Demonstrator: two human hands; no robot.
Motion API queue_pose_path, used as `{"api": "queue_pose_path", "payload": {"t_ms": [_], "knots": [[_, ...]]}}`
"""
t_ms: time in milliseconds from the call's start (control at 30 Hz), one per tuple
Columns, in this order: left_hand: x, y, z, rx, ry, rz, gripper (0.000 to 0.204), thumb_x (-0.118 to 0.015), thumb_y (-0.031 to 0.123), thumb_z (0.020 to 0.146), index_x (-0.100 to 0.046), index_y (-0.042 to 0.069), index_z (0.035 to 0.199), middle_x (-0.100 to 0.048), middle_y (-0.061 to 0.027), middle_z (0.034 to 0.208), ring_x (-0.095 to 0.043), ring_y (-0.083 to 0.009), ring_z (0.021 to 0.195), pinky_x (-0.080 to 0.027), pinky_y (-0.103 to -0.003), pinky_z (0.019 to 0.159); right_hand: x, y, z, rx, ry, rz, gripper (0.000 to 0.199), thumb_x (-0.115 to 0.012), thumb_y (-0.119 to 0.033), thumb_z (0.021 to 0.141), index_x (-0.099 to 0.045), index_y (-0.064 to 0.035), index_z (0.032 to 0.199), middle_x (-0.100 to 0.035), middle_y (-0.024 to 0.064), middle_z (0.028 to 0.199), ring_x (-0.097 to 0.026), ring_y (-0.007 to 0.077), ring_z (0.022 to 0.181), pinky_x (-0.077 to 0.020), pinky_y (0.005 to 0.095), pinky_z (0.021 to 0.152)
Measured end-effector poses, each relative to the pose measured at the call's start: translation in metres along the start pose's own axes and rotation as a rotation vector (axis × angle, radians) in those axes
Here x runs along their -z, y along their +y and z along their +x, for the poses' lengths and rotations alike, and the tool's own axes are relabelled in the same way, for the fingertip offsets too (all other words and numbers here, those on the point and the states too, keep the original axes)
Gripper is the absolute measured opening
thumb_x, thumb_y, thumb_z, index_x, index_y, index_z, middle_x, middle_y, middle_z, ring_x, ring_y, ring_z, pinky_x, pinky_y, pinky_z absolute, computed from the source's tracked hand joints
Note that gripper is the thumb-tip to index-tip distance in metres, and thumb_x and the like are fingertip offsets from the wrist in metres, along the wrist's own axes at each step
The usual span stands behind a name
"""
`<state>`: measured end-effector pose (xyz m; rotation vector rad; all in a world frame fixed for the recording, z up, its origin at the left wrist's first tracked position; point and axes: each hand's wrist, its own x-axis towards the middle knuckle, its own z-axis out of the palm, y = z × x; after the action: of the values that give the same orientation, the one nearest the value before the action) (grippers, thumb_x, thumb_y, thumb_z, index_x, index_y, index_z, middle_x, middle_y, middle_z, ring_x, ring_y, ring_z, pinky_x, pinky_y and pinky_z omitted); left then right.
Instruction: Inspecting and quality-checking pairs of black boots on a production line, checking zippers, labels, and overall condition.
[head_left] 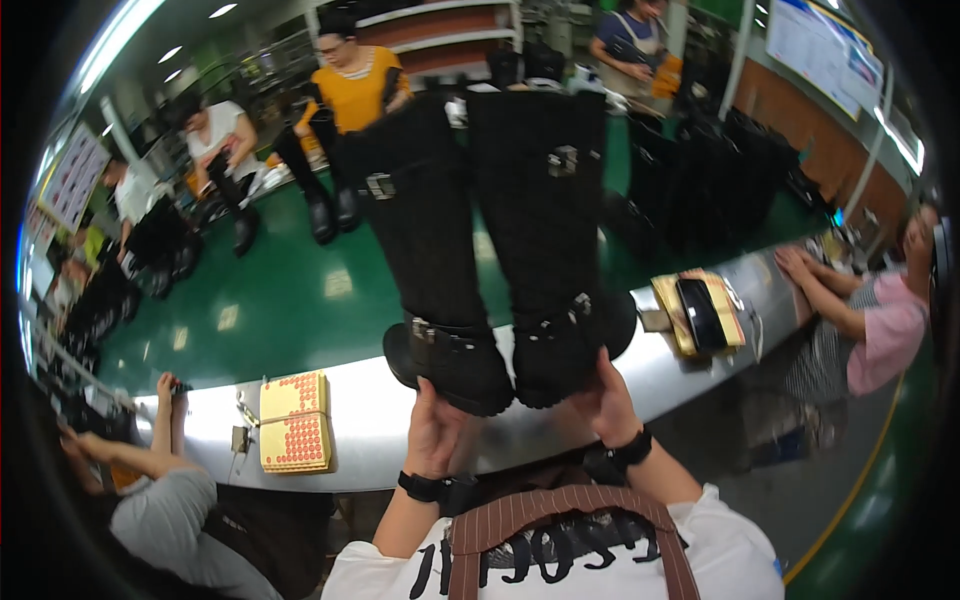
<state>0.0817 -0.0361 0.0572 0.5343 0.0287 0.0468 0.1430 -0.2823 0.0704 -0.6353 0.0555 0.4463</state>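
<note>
Two tall black boots hang in front of me over the metal edge of the table, held side by side with their shafts pointing up and away. The left boot (425, 230) has a silver buckle near the top and another at the ankle; the right boot (540, 210) is a match. My left hand (435, 430) is closed on the left boot's foot end, its thumb against the bottom edge. Likewise my right hand (608, 405) grips the right boot low down. Most of the fingers of both hands are hidden beneath the boots.
A bundle of yellow cards with red marks (295, 422) lies left on the metal strip (370, 400). To the right, a dark phone (702, 314) rests on more yellow paper. Beyond is a green tabletop (300, 300) with other black boots (320, 205). Several co-workers stand or sit around.
</note>
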Motion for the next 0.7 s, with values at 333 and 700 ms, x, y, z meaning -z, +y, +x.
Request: {"api": "queue_pose_path", "payload": {"t_ms": [333, 700], "knots": [[-0.004, -0.018, 0.02, 0.154, 0.174, -0.028, 0.057, -0.045, 0.05, 0.098, -0.052, 0.005, 0.132, -0.054, -0.0122, 0.136, -0.052, -0.0307, 0.123, -0.038, -0.046, 0.109, -0.004, 0.017, 0.015, 0.703, -0.194, -1.36, 0.051, -0.051, -0.022, 0.099, -0.037, -0.0081, 0.146, -0.048, 0.0184, 0.137, -0.047, 0.0316, 0.124, -0.0394, 0.0398, 0.104], [0.039, -0.024, 0.015, 0.11, -0.022, 0.497, 0.044, -0.044, 0.041, 0.099, -0.057, 0.006, 0.123, -0.063, -0.0076, 0.114, -0.06, -0.0257, 0.101, -0.051, -0.04, 0.089, 0.119, -0.224, 0.004, 0.652, 1.106, -1.863, 0.019, -0.065, -0.025, 0.084, -0.073, -0.0102, 0.093, -0.071, 0.0106, 0.08, -0.069, 0.0274, 0.077, -0.0527, 0.0364, 0.07]]}}
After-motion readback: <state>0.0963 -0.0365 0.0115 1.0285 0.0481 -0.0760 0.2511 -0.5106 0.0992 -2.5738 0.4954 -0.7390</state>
